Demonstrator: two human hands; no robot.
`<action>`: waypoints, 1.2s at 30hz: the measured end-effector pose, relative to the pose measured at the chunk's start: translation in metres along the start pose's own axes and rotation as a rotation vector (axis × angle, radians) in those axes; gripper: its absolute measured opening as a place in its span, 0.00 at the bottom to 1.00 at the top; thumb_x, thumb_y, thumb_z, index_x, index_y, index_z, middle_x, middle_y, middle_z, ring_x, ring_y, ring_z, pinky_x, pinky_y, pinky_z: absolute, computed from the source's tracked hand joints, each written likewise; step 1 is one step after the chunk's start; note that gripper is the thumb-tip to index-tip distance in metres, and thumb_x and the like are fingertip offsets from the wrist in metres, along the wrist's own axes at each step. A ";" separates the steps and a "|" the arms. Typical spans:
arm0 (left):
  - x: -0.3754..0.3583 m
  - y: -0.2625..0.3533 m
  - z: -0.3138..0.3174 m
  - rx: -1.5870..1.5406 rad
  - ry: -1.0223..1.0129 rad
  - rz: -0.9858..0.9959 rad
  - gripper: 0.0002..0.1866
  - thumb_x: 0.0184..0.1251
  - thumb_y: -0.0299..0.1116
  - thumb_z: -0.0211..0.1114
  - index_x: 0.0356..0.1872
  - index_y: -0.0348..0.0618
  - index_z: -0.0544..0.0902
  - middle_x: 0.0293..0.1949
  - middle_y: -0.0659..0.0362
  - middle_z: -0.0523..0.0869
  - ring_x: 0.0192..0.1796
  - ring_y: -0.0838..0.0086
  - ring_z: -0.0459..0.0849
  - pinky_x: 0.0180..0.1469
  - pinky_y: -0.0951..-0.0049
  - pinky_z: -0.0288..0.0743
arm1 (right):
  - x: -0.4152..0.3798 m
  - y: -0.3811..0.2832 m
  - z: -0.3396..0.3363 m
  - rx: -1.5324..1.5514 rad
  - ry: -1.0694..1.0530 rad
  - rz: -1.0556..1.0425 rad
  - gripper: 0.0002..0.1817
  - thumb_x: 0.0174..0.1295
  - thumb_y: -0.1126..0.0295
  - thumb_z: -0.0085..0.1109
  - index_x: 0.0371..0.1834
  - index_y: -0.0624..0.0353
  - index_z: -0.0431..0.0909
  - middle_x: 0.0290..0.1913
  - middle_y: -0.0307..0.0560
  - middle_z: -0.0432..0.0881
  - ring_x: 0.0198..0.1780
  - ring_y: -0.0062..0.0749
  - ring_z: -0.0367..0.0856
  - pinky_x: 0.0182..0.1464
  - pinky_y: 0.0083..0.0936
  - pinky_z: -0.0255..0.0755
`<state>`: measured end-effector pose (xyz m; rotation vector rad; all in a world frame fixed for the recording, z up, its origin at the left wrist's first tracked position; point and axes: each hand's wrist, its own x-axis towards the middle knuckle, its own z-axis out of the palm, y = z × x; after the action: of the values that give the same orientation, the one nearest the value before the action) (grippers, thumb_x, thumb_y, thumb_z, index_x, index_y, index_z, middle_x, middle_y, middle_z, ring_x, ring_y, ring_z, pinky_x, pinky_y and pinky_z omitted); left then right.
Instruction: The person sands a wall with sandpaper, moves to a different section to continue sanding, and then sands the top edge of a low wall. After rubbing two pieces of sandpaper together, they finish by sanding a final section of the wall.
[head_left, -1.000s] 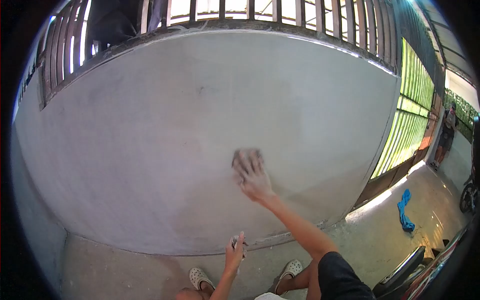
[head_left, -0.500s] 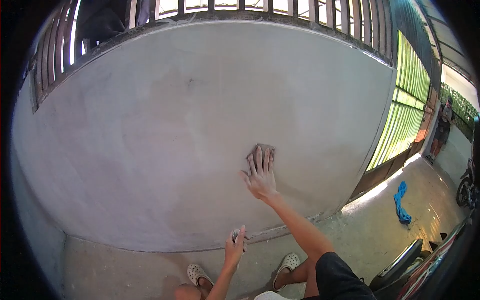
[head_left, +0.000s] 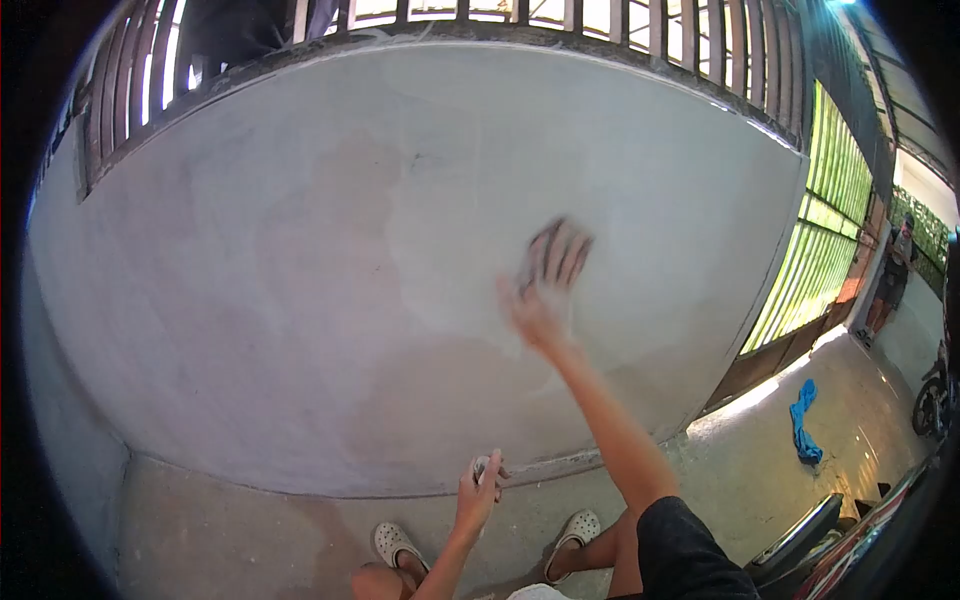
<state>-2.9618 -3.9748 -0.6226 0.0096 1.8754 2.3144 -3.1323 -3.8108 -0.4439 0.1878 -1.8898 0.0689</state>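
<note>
Against a grey plastered wall (head_left: 300, 220), my right hand (head_left: 550, 275) presses flat with fingers stretched over a dark, thin piece of sandpaper (head_left: 541, 240). Motion blurs this hand, and its fingers cover most of the sheet. Lower down, near the foot of the wall, my left hand (head_left: 478, 500) is curled around a small greyish object (head_left: 481, 466). Only a bit of that object shows, so its kind cannot be told.
Vertical bars (head_left: 590, 25) top the wall. To the right stand a green-lit gate (head_left: 810, 230) and a distant person (head_left: 890, 275). A blue cloth (head_left: 803, 425) lies on the concrete floor (head_left: 230, 540), with a motorbike (head_left: 800, 530) at lower right.
My right hand has slid up and slightly right across the wall with the sandpaper. My left hand stays nearly in place. The view has shifted a little.
</note>
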 end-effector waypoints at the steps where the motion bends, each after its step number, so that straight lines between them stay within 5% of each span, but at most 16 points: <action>1: -0.001 0.000 0.000 0.018 -0.006 0.005 0.20 0.75 0.52 0.59 0.37 0.43 0.78 0.29 0.64 0.80 0.22 0.85 0.70 0.24 0.79 0.64 | -0.025 -0.013 0.004 0.026 -0.116 -0.062 0.43 0.72 0.45 0.46 0.76 0.71 0.52 0.79 0.71 0.41 0.78 0.77 0.35 0.76 0.66 0.32; 6: 0.002 -0.004 -0.001 0.046 -0.022 0.015 0.24 0.74 0.56 0.58 0.45 0.41 0.79 0.31 0.64 0.80 0.25 0.84 0.73 0.28 0.79 0.67 | -0.007 -0.009 0.008 0.092 -0.214 -0.308 0.38 0.72 0.47 0.47 0.76 0.63 0.58 0.80 0.65 0.47 0.78 0.75 0.40 0.77 0.64 0.35; 8: 0.000 0.000 0.003 0.023 -0.021 0.008 0.21 0.74 0.54 0.60 0.35 0.44 0.78 0.26 0.66 0.77 0.24 0.85 0.69 0.27 0.79 0.64 | 0.071 -0.016 -0.018 0.044 0.015 -0.197 0.34 0.73 0.50 0.46 0.76 0.60 0.59 0.80 0.64 0.48 0.78 0.72 0.41 0.77 0.61 0.36; 13: 0.004 -0.014 0.006 0.072 0.005 0.035 0.23 0.73 0.55 0.61 0.32 0.43 0.77 0.23 0.67 0.72 0.24 0.83 0.67 0.27 0.77 0.62 | 0.168 -0.043 -0.020 0.047 0.348 -0.060 0.30 0.72 0.61 0.48 0.76 0.60 0.60 0.79 0.63 0.51 0.78 0.71 0.43 0.78 0.57 0.40; 17: 0.004 -0.013 -0.002 0.154 -0.021 0.157 0.24 0.73 0.55 0.60 0.32 0.41 0.77 0.22 0.67 0.70 0.24 0.83 0.67 0.27 0.76 0.62 | 0.063 -0.096 0.038 -0.102 -0.020 -0.540 0.30 0.72 0.62 0.47 0.77 0.54 0.59 0.81 0.54 0.50 0.79 0.64 0.45 0.80 0.53 0.39; 19: 0.003 -0.013 -0.005 0.118 0.004 0.120 0.24 0.73 0.55 0.60 0.32 0.41 0.76 0.21 0.67 0.69 0.24 0.83 0.67 0.27 0.76 0.62 | -0.004 -0.110 0.047 0.215 -0.322 -0.755 0.33 0.68 0.65 0.49 0.78 0.50 0.58 0.81 0.49 0.51 0.81 0.55 0.46 0.80 0.48 0.41; 23: 0.010 -0.017 -0.014 0.113 0.065 0.041 0.21 0.75 0.53 0.58 0.40 0.42 0.80 0.26 0.65 0.77 0.23 0.83 0.71 0.26 0.77 0.66 | 0.019 -0.093 0.038 0.368 -0.400 -0.980 0.35 0.66 0.67 0.51 0.78 0.49 0.57 0.81 0.46 0.53 0.81 0.49 0.47 0.80 0.45 0.44; 25: 0.011 -0.016 -0.016 0.102 0.047 0.044 0.21 0.75 0.53 0.59 0.40 0.42 0.80 0.26 0.65 0.77 0.23 0.83 0.71 0.26 0.77 0.66 | 0.064 -0.082 0.039 -0.029 -0.116 -1.078 0.35 0.65 0.66 0.54 0.77 0.48 0.59 0.80 0.46 0.55 0.81 0.52 0.48 0.79 0.46 0.47; 30: 0.009 -0.018 -0.015 0.134 0.024 0.052 0.21 0.75 0.53 0.58 0.40 0.41 0.79 0.26 0.65 0.77 0.23 0.83 0.70 0.27 0.77 0.66 | 0.130 -0.094 -0.003 0.189 0.083 -0.572 0.34 0.62 0.70 0.55 0.75 0.50 0.63 0.80 0.53 0.54 0.80 0.56 0.49 0.79 0.49 0.47; 33: 0.011 -0.020 -0.015 0.147 0.008 0.086 0.22 0.75 0.53 0.58 0.41 0.41 0.79 0.26 0.65 0.77 0.23 0.83 0.70 0.27 0.78 0.66 | 0.088 -0.122 0.019 0.179 0.059 -0.431 0.33 0.63 0.69 0.51 0.75 0.50 0.62 0.81 0.49 0.51 0.80 0.55 0.48 0.80 0.46 0.43; 36: 0.008 -0.019 -0.018 0.136 0.014 0.103 0.22 0.75 0.54 0.58 0.42 0.42 0.79 0.28 0.64 0.79 0.23 0.83 0.70 0.27 0.78 0.66 | 0.010 -0.125 0.041 0.116 -0.260 -0.767 0.35 0.63 0.67 0.52 0.77 0.49 0.60 0.81 0.48 0.50 0.81 0.49 0.48 0.81 0.44 0.42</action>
<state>-2.9690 -3.9874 -0.6460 0.1086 2.0828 2.2504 -3.1530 -3.9409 -0.4533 1.0239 -1.9500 -0.3839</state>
